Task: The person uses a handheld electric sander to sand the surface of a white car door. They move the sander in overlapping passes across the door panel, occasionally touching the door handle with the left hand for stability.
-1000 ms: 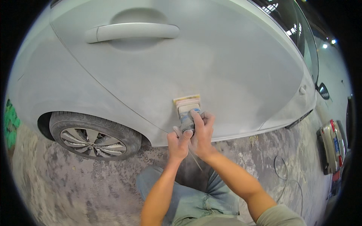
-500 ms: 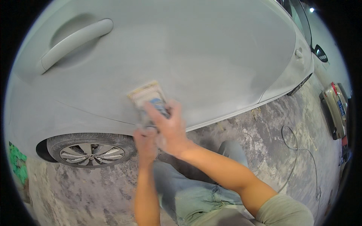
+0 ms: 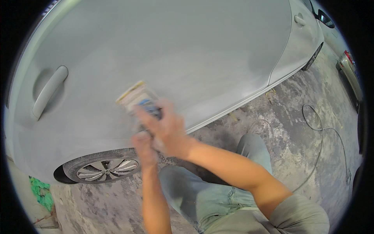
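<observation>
A flat rectangular sander (image 3: 136, 96) with a yellowish front edge and a blue-marked top lies against the grey, dull-finished car door (image 3: 187, 50). Motion blurs both the tool and my hands. My right hand (image 3: 170, 130) is closed over its top, fingers pointing toward the front. Below it, my left hand (image 3: 145, 149) is closed at the tool's rear end, with its fingertips partly hidden. A door handle (image 3: 50, 93) stands out from the panel at the left. Just below left of my hands is the car's wheel (image 3: 105, 170).
A grey hose (image 3: 321, 136) loops over the stained concrete floor (image 3: 288, 156) at the right. Farther right stands another car (image 3: 350, 74). Green material (image 3: 41, 193) lies at the lower left. My bent knees (image 3: 255, 150) are close to the sill.
The view has shifted, so the door handle sits lower and farther left. My hands and the sander appear slightly farther left, with both hands still on the tool.
</observation>
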The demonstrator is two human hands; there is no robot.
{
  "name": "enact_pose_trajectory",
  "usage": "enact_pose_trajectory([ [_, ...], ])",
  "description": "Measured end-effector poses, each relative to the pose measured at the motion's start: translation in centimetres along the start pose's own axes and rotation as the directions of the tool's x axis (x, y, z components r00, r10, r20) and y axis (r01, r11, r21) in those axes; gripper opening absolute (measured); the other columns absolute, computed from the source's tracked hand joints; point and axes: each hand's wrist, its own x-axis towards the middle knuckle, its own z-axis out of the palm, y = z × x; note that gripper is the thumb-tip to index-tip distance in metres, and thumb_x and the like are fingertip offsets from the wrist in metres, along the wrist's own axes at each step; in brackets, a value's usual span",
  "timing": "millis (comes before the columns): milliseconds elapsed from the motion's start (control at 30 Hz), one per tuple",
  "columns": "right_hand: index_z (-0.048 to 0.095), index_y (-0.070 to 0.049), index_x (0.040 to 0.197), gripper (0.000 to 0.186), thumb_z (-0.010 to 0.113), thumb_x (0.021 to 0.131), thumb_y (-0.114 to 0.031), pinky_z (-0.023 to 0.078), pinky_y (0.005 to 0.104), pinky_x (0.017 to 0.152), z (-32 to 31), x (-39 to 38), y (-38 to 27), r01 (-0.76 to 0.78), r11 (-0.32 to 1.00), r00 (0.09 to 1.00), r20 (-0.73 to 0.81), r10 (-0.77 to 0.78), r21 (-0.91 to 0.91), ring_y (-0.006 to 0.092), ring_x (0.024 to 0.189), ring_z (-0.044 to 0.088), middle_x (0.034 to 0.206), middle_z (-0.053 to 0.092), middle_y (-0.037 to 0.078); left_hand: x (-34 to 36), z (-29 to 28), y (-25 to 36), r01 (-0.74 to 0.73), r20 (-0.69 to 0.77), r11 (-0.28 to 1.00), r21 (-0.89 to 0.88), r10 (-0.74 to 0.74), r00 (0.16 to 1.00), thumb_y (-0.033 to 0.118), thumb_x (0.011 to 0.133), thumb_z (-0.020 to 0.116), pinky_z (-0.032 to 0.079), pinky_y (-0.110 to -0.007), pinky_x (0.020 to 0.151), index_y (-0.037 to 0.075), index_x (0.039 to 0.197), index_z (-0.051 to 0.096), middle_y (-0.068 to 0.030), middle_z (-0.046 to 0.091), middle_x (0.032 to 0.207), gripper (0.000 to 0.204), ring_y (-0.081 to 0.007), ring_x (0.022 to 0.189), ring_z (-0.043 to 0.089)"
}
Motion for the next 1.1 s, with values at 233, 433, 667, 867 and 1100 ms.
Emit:
enact_pose_trajectory([
  [233,0.053,-0.013,0.152,0.080,0.084,0.079,-0.024,0.049,0.0434,0.089,-7.4,-4.6,10.3,-0.124,0.973,0.951,-0.304,0.060,-0.195,0.0377,0.108,0.051,0.119,0.057,0.021,2.2,12.2,-3.8,-0.029,0.206,0.801,0.598,-0.118,0.971,0.044,0.098,0.076,0.048,-0.035,0.062,-0.003,0.084,0.065,-0.0011,0.065,0.071,0.049,-0.0099,0.067,0.051],
  [433,0.059,-0.017,0.147,0.074,0.082,0.077,-0.025,0.055,0.0456,0.073,-3.0,-3.1,4.6,0.000,0.996,1.000,0.030,0.003,-0.094,0.0361,0.100,0.058,0.112,0.053,0.020,-0.9,2.6,-5.0,0.121,-0.111,0.836,0.536,-0.072,0.991,0.043,0.102,0.063,0.048,-0.039,0.076,0.000,0.098,0.062,-0.0119,0.065,0.094,0.044,-0.0197,0.088,0.060],
  [667,0.070,-0.024,0.137,0.063,0.084,0.076,-0.028,0.058,0.0361,0.067,-1.7,-2.1,4.0,0.083,0.992,0.995,-0.043,-0.088,-0.100,0.0281,0.091,0.064,0.112,0.051,0.014,-1.2,3.7,-5.9,-0.134,-0.224,0.991,0.029,0.137,0.965,0.065,0.103,0.054,0.053,-0.041,0.099,-0.005,0.141,0.047,-0.0108,0.060,0.133,0.080,-0.0217,0.118,0.061],
  [867,0.068,-0.029,0.137,0.055,0.076,0.084,-0.018,0.059,0.0384,0.066,-9.3,-1.6,9.1,-0.078,0.996,0.980,-0.187,0.071,-0.034,0.0293,0.088,0.065,0.111,0.047,0.013,2.1,10.3,-6.7,-0.150,0.038,0.964,0.221,0.145,0.989,0.057,0.099,0.068,0.051,-0.034,0.084,-0.003,0.117,0.062,-0.0077,0.065,0.113,0.063,-0.0144,0.102,0.060],
  [1100,0.066,-0.019,0.140,0.065,0.084,0.078,-0.017,0.056,0.0371,0.071,-15.6,-1.5,15.6,-0.236,0.967,0.848,-0.507,0.156,-0.097,0.0273,0.089,0.060,0.113,0.050,0.015,5.4,23.2,-4.4,-0.071,0.281,0.884,0.462,-0.069,0.957,0.049,0.100,0.071,0.036,-0.028,0.056,0.008,0.067,0.059,0.0039,0.056,0.068,0.054,-0.0060,0.066,0.050],
])
